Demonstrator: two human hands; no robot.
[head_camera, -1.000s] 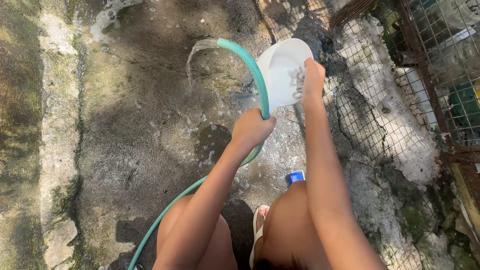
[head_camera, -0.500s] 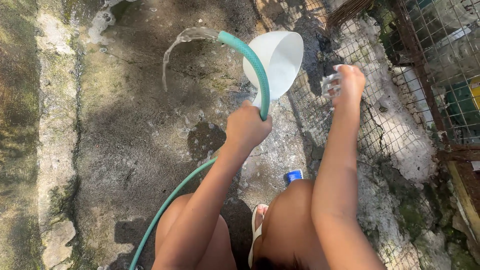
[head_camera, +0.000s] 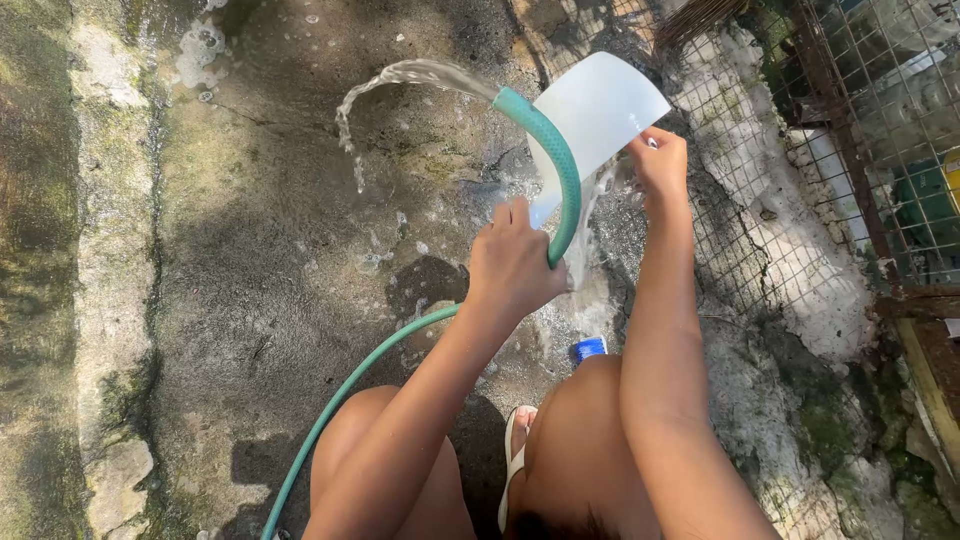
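Observation:
My left hand (head_camera: 515, 265) grips a green garden hose (head_camera: 562, 175) that curves up and left, and water (head_camera: 400, 75) arcs from its end onto the wet concrete. A white plastic scoop (head_camera: 600, 110) is tipped on its side just behind the hose, and water spills from its lower edge. Its lower end sits by my left fingers. My right hand (head_camera: 662, 160) is closed on the scoop's right rim. I cannot see the scrub pad in that hand.
Wet, mossy concrete ground (head_camera: 270, 280) stretches to the left. A flat wire mesh (head_camera: 740, 230) lies on the ground at the right, beside a rusty wire cage (head_camera: 880, 90). A small blue object (head_camera: 590, 349) rests near my knee, and a white sandal (head_camera: 515, 450) is below.
The scoop has tipped from facing open to on its side and now spills water. My right hand moved from the mesh side back onto its rim. The hose end shifted right.

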